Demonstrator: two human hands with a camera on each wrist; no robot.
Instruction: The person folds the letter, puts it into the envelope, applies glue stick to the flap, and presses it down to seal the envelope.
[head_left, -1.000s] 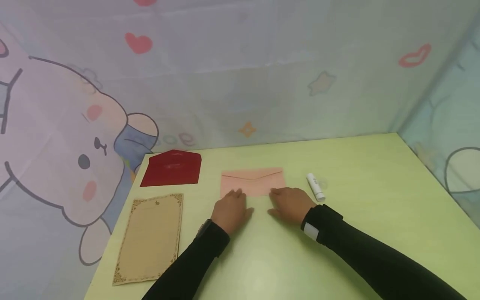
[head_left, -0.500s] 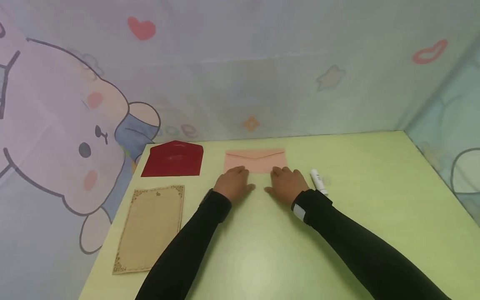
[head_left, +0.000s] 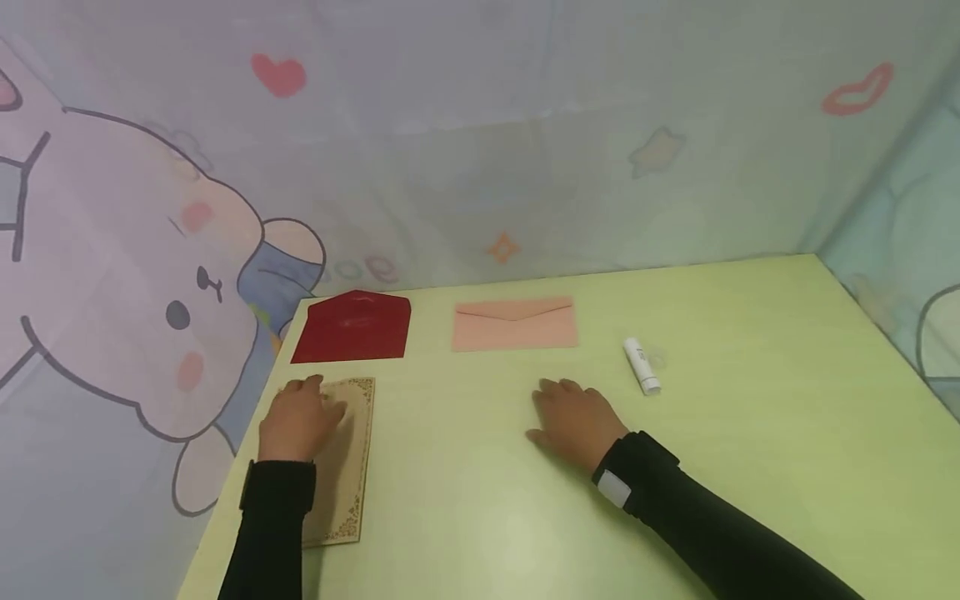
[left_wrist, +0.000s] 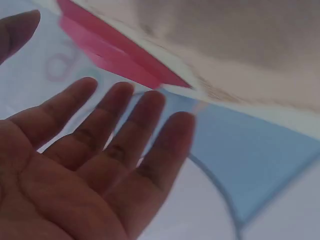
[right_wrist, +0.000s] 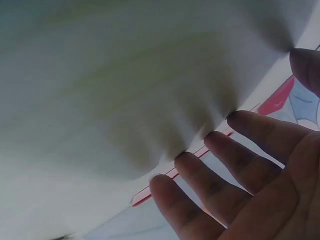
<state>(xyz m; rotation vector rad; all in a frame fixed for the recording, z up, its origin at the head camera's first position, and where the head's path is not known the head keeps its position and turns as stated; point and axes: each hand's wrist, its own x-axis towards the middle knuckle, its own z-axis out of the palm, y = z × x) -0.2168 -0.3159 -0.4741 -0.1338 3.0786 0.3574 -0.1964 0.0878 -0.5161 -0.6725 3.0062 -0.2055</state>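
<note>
My left hand is over the tan sheet of letter paper with the brown ornamental border, covering its upper left part. In the left wrist view its fingers extend with nothing between them, and the paper fills the upper right. On the bare tabletop my right hand rests, fingers spread and fingertips at the surface. Beyond it lies the pink envelope, its flap line facing up, apart from both hands.
At the back left lies a red envelope with its flap raised toward the wall. A white glue stick lies right of the pink envelope. A printed cloth wall stands behind the pale green table.
Both hands have come off the pink envelope. The left hand has moved left over the letter paper; the right has drawn back toward the body. The envelope was pushed farther back earlier on.
</note>
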